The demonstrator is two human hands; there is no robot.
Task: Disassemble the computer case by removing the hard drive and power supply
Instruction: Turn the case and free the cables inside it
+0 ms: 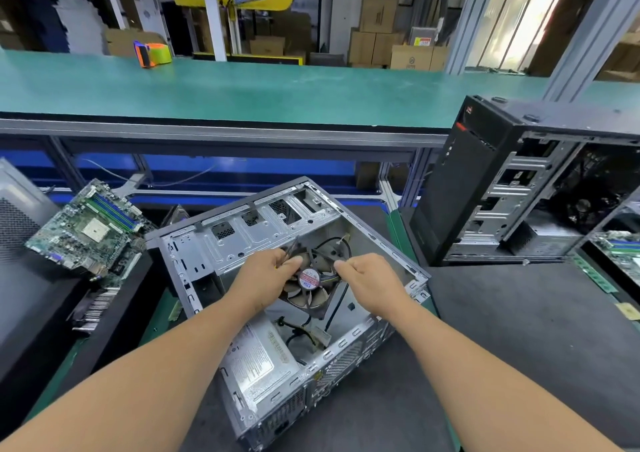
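Power supply (258,365) in case (194,278) near corner: heavy, rigid, grip its sides. Left hand (266,273) and right hand (367,278) pinch light fan (310,283).

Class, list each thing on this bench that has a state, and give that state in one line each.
Open case: on its side, panel off, motherboard out.
Power supply: still mounted inside.
Cooling fan: lifted, held by both hands.
Left hand: grips the fan.
Right hand: pinches the fan's edge.
Motherboard: removed, lying tilted at left.
Second tower: upright, side open.
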